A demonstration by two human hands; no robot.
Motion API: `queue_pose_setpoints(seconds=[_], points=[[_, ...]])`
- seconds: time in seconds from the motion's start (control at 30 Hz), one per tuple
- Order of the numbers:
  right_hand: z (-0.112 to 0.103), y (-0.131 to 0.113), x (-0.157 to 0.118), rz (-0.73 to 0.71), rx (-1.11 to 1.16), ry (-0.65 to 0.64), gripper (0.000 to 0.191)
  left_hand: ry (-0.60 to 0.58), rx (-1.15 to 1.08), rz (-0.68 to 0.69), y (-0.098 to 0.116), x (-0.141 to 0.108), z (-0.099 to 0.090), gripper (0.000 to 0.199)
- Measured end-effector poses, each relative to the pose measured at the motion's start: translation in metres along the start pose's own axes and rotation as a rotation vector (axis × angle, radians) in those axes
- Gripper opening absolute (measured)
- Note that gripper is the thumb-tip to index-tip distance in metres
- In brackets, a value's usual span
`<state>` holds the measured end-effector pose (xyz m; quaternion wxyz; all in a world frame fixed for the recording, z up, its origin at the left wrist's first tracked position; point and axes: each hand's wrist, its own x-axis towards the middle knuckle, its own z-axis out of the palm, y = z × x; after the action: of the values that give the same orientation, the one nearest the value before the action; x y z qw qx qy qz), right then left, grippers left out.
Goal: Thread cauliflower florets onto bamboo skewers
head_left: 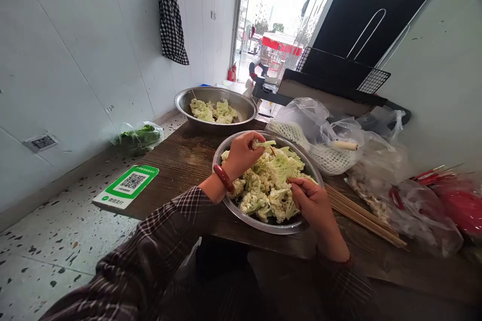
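Pale green-white cauliflower florets (258, 199) fill a round metal bowl (280, 229) on the dark wooden table. My left hand (243, 153), with a red bangle at the wrist, is over the bowl's upper left and pinches a small cauliflower piece (266, 144) between thumb and fingers. A thin stick (272, 150) shows just right of that piece. Over the right side of the bowl, my right hand (311, 200) has its fingers closed at the edge of a larger cauliflower piece (282, 168). Its fingertips are partly hidden.
Behind stands a second metal bowl (218, 124) with cauliflower. Wooden skewers (365, 215) lie at the right, near plastic bags (380, 158) and a red bag (461, 208). A green QR card (130, 185) sits at the table's left corner. Bagged greens (139, 136) are by the wall.
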<state>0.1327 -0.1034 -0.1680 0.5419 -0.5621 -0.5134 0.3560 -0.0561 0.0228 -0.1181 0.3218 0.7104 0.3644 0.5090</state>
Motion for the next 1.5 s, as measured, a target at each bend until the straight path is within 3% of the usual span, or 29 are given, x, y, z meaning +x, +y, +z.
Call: queue_pose_setpoints(seconds=[0.3, 0.8, 1.03, 1.27, 1.4, 1.5], points=[[0.001, -0.001, 0.001, 0.005, 0.006, 0.003, 0.028, 0.023, 0.156, 0.302, -0.012, 0.0, 0.007, 0.015], [0.002, -0.004, -0.001, -0.024, -0.016, 0.061, 0.027, -0.126, 0.019, 0.306, -0.013, -0.002, 0.01, 0.008], [0.003, -0.008, -0.002, -0.028, 0.028, 0.082, 0.026, -0.245, -0.175, 0.113, -0.006, -0.003, 0.009, 0.011], [0.004, -0.004, -0.001, -0.072, 0.003, 0.077, 0.026, -0.302, -0.558, -0.162, 0.001, -0.004, 0.004, 0.04], [0.004, -0.003, -0.002, -0.102, -0.083, 0.079, 0.027, -0.392, -0.599, -0.31, -0.006, -0.004, 0.009, 0.043], [0.004, -0.004, -0.003, -0.12, -0.149, 0.066, 0.028, -0.395, -0.623, -0.366, -0.009, -0.003, 0.012, 0.041]])
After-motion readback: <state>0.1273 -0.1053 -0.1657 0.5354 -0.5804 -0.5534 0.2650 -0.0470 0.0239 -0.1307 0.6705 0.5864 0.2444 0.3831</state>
